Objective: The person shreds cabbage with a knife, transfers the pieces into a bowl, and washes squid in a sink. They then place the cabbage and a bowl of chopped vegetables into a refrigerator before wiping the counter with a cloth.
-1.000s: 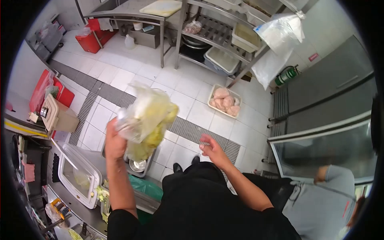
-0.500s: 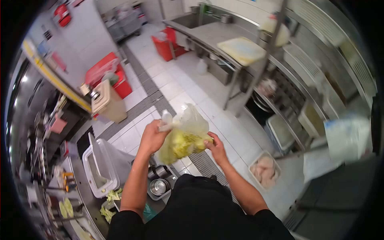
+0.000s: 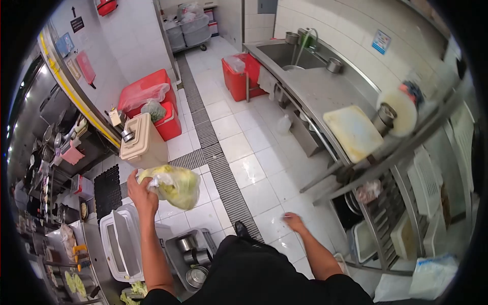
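A clear plastic bag of yellow-green leafy vegetables (image 3: 178, 188) hangs from my left hand (image 3: 143, 194), whose fingers are closed around its gathered part. The bag is in the air over the tiled floor, near the beige lidded bin (image 3: 144, 137). Lower on the right, my right hand (image 3: 294, 222) is apart from the bag. Its fingers are curled together, with a small reddish-white spot at the tips that I cannot make out.
A grey tub (image 3: 178, 243) with metal pots is by my legs, beside a white lidded container (image 3: 120, 244). A sink counter (image 3: 325, 86) with a running tap and cutting board (image 3: 352, 133) runs along the right wall. Metal racks (image 3: 378, 223) stand right. A floor drain (image 3: 216, 152) runs forward.
My left hand has carried the bag to the left. My right hand has let go of it and moved down and right. The view has tilted up towards the far floor.
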The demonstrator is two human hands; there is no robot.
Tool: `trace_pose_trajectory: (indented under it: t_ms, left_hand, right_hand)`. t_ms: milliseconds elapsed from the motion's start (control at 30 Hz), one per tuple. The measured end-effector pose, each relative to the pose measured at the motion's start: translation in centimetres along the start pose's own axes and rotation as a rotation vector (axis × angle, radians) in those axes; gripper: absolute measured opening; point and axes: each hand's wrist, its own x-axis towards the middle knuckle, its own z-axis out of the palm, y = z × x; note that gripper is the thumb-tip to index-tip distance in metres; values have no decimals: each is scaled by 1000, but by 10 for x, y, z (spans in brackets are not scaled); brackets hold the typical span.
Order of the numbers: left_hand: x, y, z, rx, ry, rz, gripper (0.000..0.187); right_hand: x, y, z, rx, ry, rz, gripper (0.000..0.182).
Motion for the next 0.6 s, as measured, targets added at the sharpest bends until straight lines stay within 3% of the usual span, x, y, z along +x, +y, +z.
trace_pose_trajectory:
  t_ms: [33,67,100,167,233,333,400,533,600]
  left_hand:
    - [15,-8,12,37,-18,-12,21]
    - [29,-17,27,42,-16,-20,21]
    - [41,-27,43,44,-61,-58,23]
    - [62,-43,73,77,-159,-192,27]
    - [80,-60,98,157,-223,-241,26]
    - [101,-110,155,100,-181,-199,23]
    - [128,-125,188,-843,-448,-970,20]
    - [182,-149,240,-1039,-242,-1036,18]
    - [221,-160,253,-1228,59,-1104,22]
  right_hand:
    - [28,65,-18,127,125,115,27]
    - [14,27,-58,276,194,477,22]
    - [12,16,-80,243,290,620,22]
    - [5,2,-101,261,330,659,22]
    - [10,-8,-100,298,221,690,28]
    - [23,-18,-73,429,92,752,34]
    - [47,-38,-55,379,-5,838,33]
    - [148,-79,-53,309,-183,841,34]
    - [235,-92,-54,163,-223,843,32]
